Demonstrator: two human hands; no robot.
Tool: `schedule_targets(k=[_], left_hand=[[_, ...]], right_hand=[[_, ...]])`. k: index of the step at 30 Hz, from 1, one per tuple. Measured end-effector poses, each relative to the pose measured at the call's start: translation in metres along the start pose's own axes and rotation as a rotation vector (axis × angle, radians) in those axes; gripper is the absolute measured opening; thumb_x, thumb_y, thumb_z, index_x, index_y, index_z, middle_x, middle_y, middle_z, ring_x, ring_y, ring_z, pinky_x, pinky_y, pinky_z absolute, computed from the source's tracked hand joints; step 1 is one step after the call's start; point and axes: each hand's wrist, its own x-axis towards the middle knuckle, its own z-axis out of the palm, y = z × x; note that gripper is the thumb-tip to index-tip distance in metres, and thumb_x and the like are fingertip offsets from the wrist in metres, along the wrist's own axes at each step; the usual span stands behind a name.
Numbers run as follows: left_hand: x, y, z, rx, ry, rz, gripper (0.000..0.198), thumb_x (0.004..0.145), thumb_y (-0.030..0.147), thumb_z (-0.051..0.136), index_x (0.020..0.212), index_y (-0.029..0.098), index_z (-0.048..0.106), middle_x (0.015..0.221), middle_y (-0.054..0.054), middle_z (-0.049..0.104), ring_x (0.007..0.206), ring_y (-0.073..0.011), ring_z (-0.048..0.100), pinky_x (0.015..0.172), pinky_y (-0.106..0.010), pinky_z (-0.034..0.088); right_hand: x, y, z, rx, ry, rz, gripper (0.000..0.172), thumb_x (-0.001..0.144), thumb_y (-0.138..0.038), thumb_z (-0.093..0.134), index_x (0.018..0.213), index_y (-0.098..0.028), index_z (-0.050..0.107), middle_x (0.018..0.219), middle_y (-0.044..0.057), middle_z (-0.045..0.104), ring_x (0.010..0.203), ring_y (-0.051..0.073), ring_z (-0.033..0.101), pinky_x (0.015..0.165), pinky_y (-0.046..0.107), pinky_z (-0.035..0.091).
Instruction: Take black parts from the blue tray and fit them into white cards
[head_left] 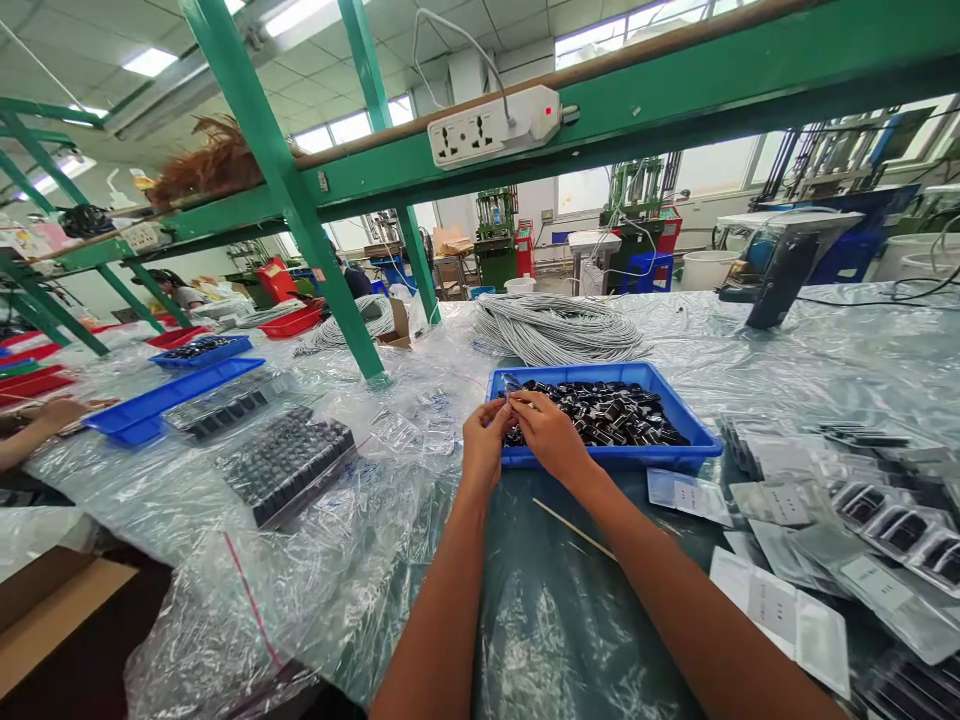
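My left hand (484,437) and my right hand (551,432) meet at the left side of a blue tray (615,458), fingertips pinched together. Between them is a small shiny, partly see-through piece (511,383); its kind is too small to make out, and the fingers cover part of it. Many small black parts with pale metal bits (622,410) fill the tray, just beyond my right hand. A thin pale stick (574,528) lies on the table below my right wrist.
Flat clear packets with labels (780,605) lie to the right. At left stand a clear tray of dark pieces (289,465) and a long blue tray (176,400). Grey cable coils (562,328) lie behind. A green post (322,230) rises from the plastic-covered table; a co-worker's hand (60,413) is far left.
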Motion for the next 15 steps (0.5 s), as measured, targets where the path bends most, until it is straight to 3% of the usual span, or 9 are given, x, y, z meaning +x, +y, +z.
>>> schedule_targets(k=[7, 11, 15], left_hand=[[-0.003, -0.002, 0.003, 0.076, 0.076, 0.048, 0.019, 0.065, 0.024, 0.075, 0.080, 0.013, 0.070, 0.074, -0.003, 0.071, 0.066, -0.0123, 0.064, 0.075, -0.029, 0.052], [-0.006, -0.003, 0.002, 0.183, 0.117, 0.083, 0.009, 0.066, 0.013, 0.069, 0.074, 0.014, 0.070, 0.066, -0.002, 0.068, 0.063, -0.0133, 0.064, 0.071, -0.028, 0.051], [-0.011, -0.005, 0.004, 0.260, 0.077, 0.083, 0.012, 0.070, 0.005, 0.063, 0.076, 0.015, 0.069, 0.070, -0.003, 0.068, 0.064, -0.0138, 0.064, 0.074, -0.030, 0.052]], right_hand=[[-0.003, -0.001, 0.005, 0.072, 0.102, 0.077, 0.029, 0.091, -0.026, 0.047, 0.102, -0.016, 0.072, 0.108, 0.014, 0.072, 0.101, 0.028, 0.067, 0.092, 0.045, 0.052], [-0.005, 0.003, 0.007, 0.124, 0.112, 0.178, 0.039, 0.090, -0.048, 0.047, 0.091, -0.018, 0.072, 0.085, 0.012, 0.075, 0.072, 0.026, 0.070, 0.071, 0.040, 0.055], [-0.012, 0.015, -0.001, 0.053, 0.081, 0.211, 0.058, 0.086, -0.070, 0.039, 0.081, -0.022, 0.072, 0.061, 0.012, 0.068, 0.048, 0.026, 0.061, 0.052, 0.041, 0.047]])
